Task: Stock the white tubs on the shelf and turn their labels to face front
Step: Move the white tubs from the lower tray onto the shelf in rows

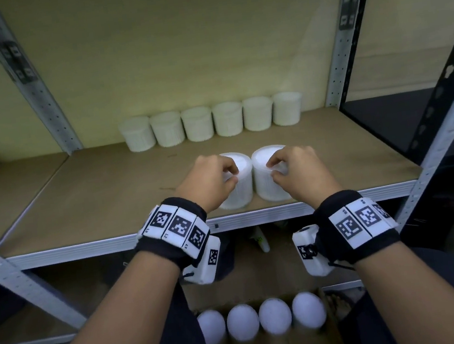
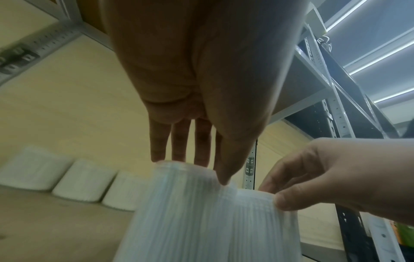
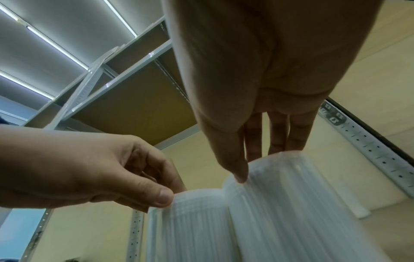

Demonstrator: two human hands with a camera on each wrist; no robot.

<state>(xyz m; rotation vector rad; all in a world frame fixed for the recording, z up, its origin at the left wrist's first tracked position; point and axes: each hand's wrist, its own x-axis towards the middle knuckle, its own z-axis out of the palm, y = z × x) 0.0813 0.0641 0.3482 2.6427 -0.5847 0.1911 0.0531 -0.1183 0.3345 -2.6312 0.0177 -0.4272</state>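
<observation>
Two ribbed white tubs stand side by side, touching, at the front of the wooden shelf (image 1: 107, 193). My left hand (image 1: 233, 175) pinches the top rim of the left tub (image 1: 237, 196), thumb on the near side and fingers over the lid. My right hand (image 1: 272, 171) pinches the rim of the right tub (image 1: 268, 189) the same way. The left wrist view shows my left hand (image 2: 201, 168) on its tub (image 2: 183, 221); the right wrist view shows my right hand (image 3: 260, 163) on its tub (image 3: 302, 212). No label shows on either tub.
Several white tubs (image 1: 210, 122) stand in a row along the back of the shelf. Grey metal uprights (image 1: 344, 41) frame the bay. Below the shelf, a box holds several more white tubs (image 1: 261, 319). A dark rack (image 1: 442, 103) stands to the right.
</observation>
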